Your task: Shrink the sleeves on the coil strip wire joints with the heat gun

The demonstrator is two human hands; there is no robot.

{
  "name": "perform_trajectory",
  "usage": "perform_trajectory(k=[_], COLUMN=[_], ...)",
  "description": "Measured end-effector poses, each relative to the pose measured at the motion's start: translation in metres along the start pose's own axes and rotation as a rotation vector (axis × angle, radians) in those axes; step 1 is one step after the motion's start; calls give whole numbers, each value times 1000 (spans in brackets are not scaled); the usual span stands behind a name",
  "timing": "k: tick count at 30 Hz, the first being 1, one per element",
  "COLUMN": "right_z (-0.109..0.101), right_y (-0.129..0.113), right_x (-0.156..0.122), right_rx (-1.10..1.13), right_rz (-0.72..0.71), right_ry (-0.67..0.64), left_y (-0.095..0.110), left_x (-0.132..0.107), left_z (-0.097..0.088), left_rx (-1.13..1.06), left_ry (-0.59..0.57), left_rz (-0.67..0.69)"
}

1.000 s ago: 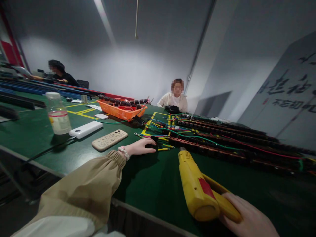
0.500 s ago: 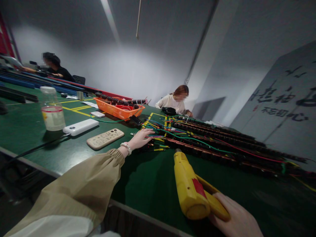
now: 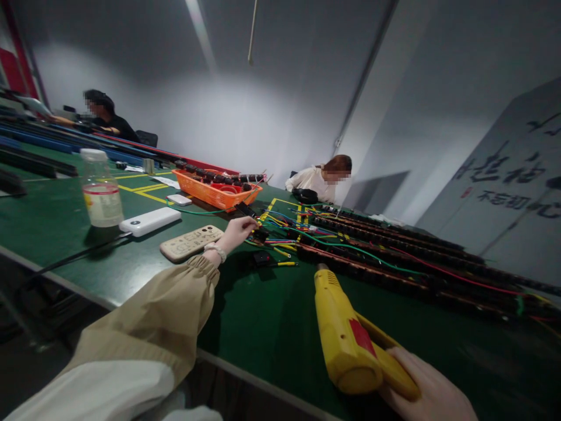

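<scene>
My left hand (image 3: 235, 231), in a tan sleeve with a bead bracelet, is raised a little off the green table (image 3: 272, 327) with its fingers pinched on a small black part with coloured wires (image 3: 260, 234). Another small black part (image 3: 262, 258) with a yellow-tipped wire lies on the table just below it. My right hand (image 3: 427, 392) grips the handle of a yellow heat gun (image 3: 344, 336), whose nozzle points away toward the long rows of black wired strips (image 3: 394, 251).
A beige remote (image 3: 191, 242), a white power bank (image 3: 149, 221), a plastic bottle (image 3: 101, 195) and an orange tray of black parts (image 3: 215, 195) stand at the left. One person sits at the table's far end (image 3: 322, 180), another at far left (image 3: 105, 120).
My left hand has lifted from the wire bundle and drawn back left, now pinching a small black wired part. The heat gun stays in my right hand, barely moved.
</scene>
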State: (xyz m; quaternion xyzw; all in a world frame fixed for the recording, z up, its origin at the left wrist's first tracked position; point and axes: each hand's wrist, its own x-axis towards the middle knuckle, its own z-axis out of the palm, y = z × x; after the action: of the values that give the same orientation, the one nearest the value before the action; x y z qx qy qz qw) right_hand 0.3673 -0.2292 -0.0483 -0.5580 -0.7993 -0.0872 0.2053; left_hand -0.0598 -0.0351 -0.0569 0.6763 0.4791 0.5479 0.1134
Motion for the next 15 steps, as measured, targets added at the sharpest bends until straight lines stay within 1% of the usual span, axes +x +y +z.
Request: perform_trajectory(k=[2, 3, 4, 5, 6, 9, 10, 11, 12, 13, 15], right_z=[-1, -1, -1, -1, -1, -1, -1, -1, -1, -1, -2], right_y=[-1, -1, -1, -1, 0, 1, 1, 1, 0, -1, -3], right_x=[0, 0, 0, 0, 0, 0, 0, 0, 1, 1, 2], right_rx=[6, -5, -20, -35, -46, -56, -54, -52, -48, -43, -29], right_rz=[-12, -4, 4, 8, 8, 3, 6, 11, 17, 24, 36], right_ry=[-43, -48, -50, -54, -62, -92, -98, -101, -104, -107, -107], left_y=[-5, -7, -7, -7, -5, 3, 6, 7, 6, 5, -2], left_x=[0, 0, -1, -3, -4, -9, -11, -12, -13, -13, -15], left_z=[-7, -9, -11, -12, -11, -4, -1, 0, 1, 1, -4], left_rx=[-92, -101, -80, -37, 12, 134, 170, 211, 258, 311, 429], left_ry=[121, 164, 181, 156, 85, -270, -358, -404, -413, -396, -324], left_rz=[-71, -91, -97, -90, -71, 87, 144, 188, 208, 202, 144])
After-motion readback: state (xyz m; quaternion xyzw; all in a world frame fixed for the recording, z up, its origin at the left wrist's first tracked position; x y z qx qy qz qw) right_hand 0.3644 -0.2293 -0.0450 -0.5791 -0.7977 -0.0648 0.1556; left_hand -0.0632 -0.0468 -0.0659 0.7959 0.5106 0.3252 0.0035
